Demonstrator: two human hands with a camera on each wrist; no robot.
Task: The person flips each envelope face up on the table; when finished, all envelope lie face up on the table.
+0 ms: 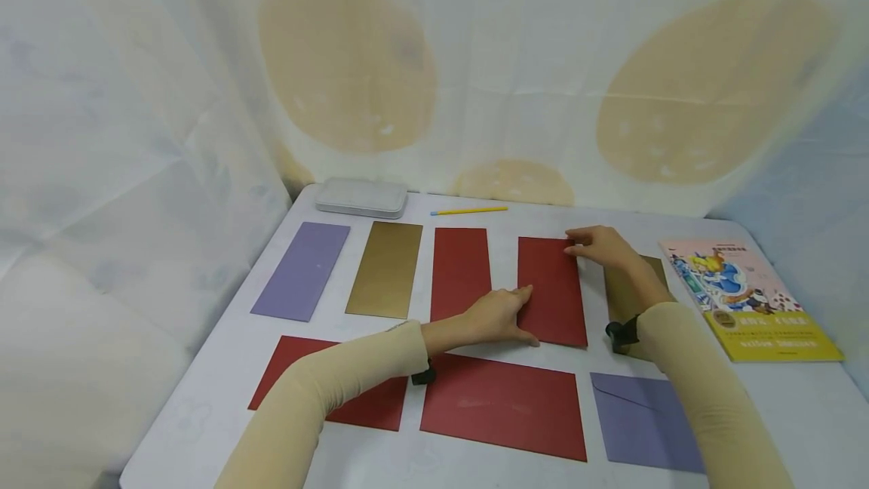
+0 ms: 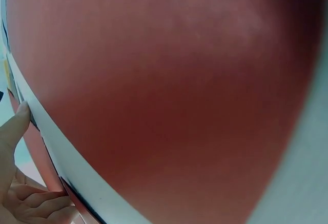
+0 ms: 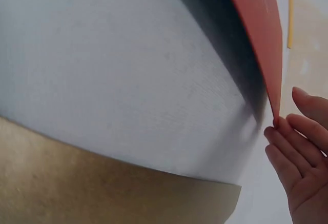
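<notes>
A red envelope (image 1: 548,293) lies upright-wise between my hands, its right side raised with a shadow under it in the right wrist view. My left hand (image 1: 492,315) is at its left edge, thumb near the lower corner and fingers extended. Straight fingertips of my right hand (image 3: 302,157) touch the raised upper right corner; the thumb stands apart. A gold envelope (image 1: 619,302) lies under the right wrist. Below the left hand is a wide red envelope (image 1: 505,407), which fills most of the left wrist view.
Further left are another red envelope (image 1: 460,266), a gold one (image 1: 385,270), a purple one (image 1: 302,270) and a partly covered red one (image 1: 366,402). A purple envelope (image 1: 641,425) lies front right. Around them sit a book (image 1: 753,300), a pencil (image 1: 470,210) and a grey case (image 1: 361,197).
</notes>
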